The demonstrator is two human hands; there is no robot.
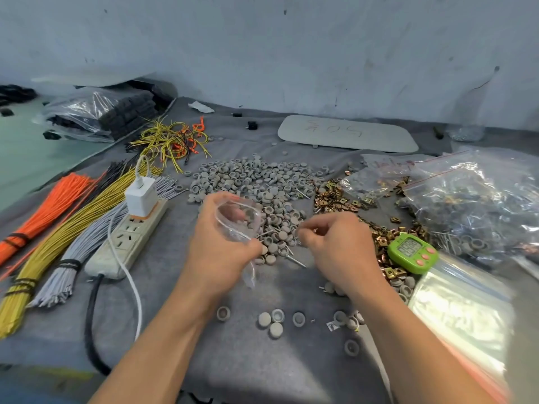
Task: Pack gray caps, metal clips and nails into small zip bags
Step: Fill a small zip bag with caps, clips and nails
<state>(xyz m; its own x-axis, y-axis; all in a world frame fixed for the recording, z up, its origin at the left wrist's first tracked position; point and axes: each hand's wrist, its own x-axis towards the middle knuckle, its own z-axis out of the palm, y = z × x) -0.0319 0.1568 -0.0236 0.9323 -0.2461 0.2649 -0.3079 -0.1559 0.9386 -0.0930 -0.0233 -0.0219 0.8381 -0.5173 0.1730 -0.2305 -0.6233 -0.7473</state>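
Observation:
My left hand [217,246] grips a small clear zip bag [237,220] with its mouth held up and open, above the near edge of a wide heap of gray caps [256,182]. My right hand [338,246] hovers just right of the bag with fingers curled in a pinch; what it pinches is too small to tell. Loose nails [294,258] lie between the hands. Brass-coloured metal clips [335,196] are piled to the right of the caps. Several stray caps [275,322] lie near my forearms.
A green timer [412,253] sits right of my right hand. Stacked empty zip bags [463,310] lie at the near right, filled bags [478,199] behind them. A power strip with a white charger [131,228] and bundles of wires [58,223] fill the left.

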